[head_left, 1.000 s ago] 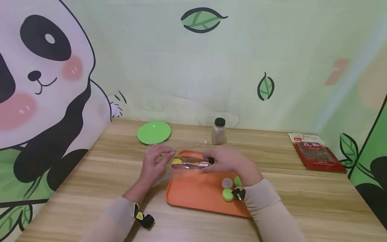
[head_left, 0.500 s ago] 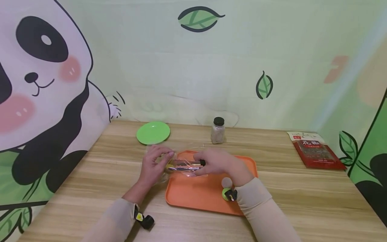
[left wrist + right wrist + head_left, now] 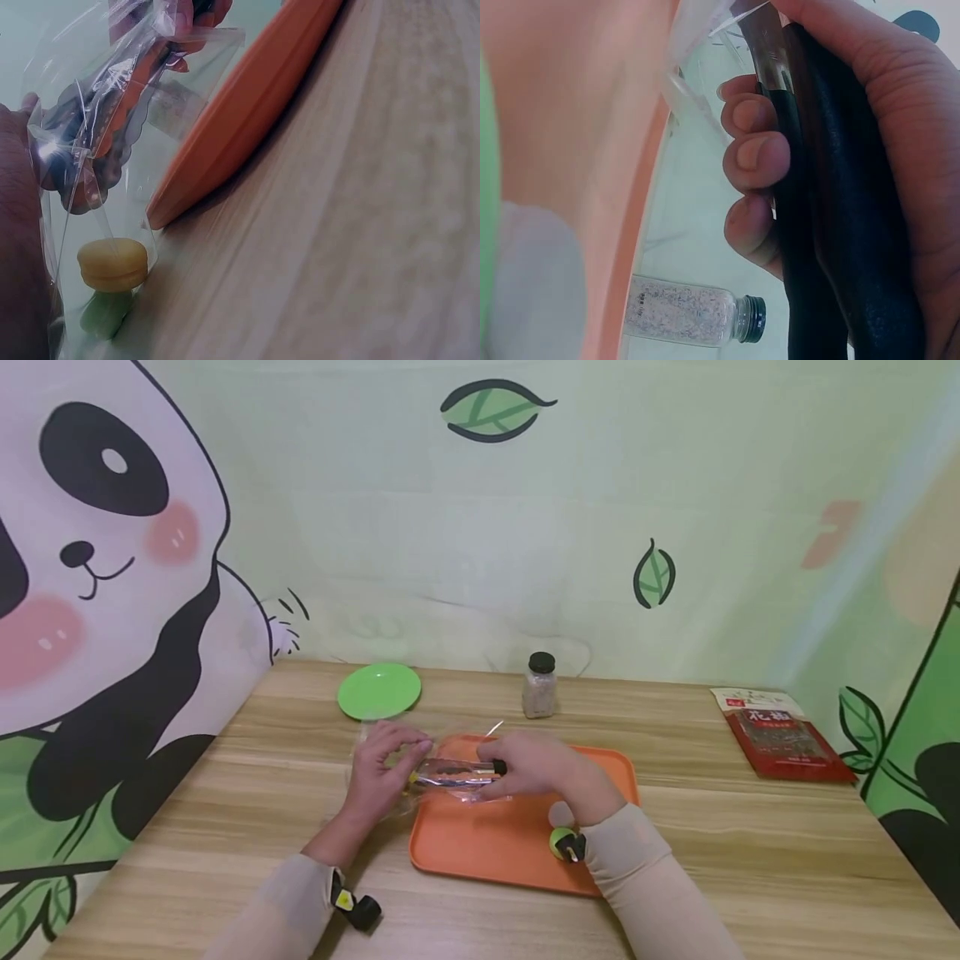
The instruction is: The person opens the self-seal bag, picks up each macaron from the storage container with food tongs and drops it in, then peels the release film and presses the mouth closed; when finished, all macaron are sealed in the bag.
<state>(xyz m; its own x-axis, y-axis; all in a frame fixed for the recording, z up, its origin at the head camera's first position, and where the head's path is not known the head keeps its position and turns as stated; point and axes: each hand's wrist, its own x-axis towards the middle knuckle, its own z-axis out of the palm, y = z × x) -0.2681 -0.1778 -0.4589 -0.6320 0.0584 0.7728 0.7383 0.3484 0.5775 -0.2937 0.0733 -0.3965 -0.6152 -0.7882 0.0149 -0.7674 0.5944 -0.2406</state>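
Note:
My left hand [image 3: 381, 768] pinches the edge of a clear plastic bag [image 3: 214, 56] beside the orange tray [image 3: 487, 856]. My right hand [image 3: 540, 768] grips the black handles of metal tongs [image 3: 855, 187], whose scalloped ends [image 3: 112, 157] reach into the bag. In the left wrist view a yellow macaron [image 3: 112, 264] lies low in the bag, apart from the tongs' ends. Directly beneath it is a green macaron [image 3: 106, 313]. On the tray, a pale macaron [image 3: 561, 814] and a green macaron [image 3: 561, 843] sit near my right wrist, partly hidden by it.
A green plate [image 3: 379, 691] lies at the back left of the wooden table [image 3: 225, 802]. Behind the tray stands a glass jar [image 3: 540, 687] with a black lid. At the far right lies a red food packet [image 3: 783, 735]. A panda-printed backdrop [image 3: 375, 510] rises behind the table.
My right hand has moved left with the tongs, carrying the yellow macaron from over the tray into the bag, and the tongs have let go of it. My left hand has stayed about still.

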